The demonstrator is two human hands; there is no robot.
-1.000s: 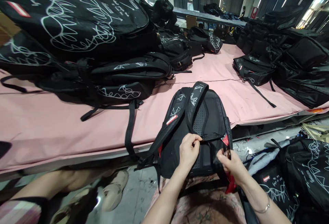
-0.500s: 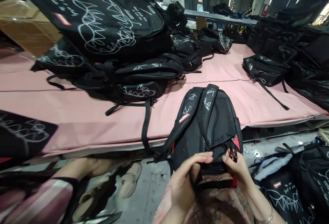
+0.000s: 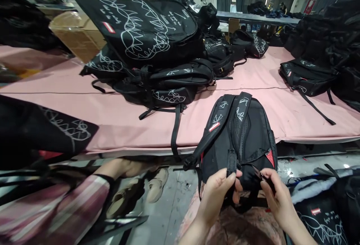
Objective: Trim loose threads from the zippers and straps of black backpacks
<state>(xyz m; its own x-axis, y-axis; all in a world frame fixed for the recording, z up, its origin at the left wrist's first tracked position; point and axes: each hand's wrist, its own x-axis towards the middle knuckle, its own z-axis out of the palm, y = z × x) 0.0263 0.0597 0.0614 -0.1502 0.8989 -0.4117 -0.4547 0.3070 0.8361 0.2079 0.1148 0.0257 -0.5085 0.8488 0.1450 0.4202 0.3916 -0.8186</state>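
A black backpack (image 3: 260, 132) with white scribble prints on its shoulder straps leans against the table edge, its back panel facing me. Its lower end rests at my lap. My left hand (image 3: 221, 190) pinches a short black webbing strap (image 3: 232, 160) between thumb and fingers, holding it upright in front of the backpack. In my right hand (image 3: 277, 190) are small dark thread snips (image 3: 258, 172), their tips pointing left toward the backpack's lower part. The fingers partly cover the snips. A red patch (image 3: 270, 159) shows at the backpack's right lower side.
Several printed black backpacks (image 3: 168, 76) are piled on the pink-covered table (image 3: 135, 129). Another backpack (image 3: 308, 76) lies at the right. A cardboard box (image 3: 75, 35) stands back left. Beside me on the left are a person's leg (image 3: 120, 168) and another black bag (image 3: 56, 129). More bags (image 3: 323, 218) sit low right.
My left hand has gone from an open pose to gripping the webbing strap. The snips in my right hand have tipped from upright to pointing left. The view has swung left.
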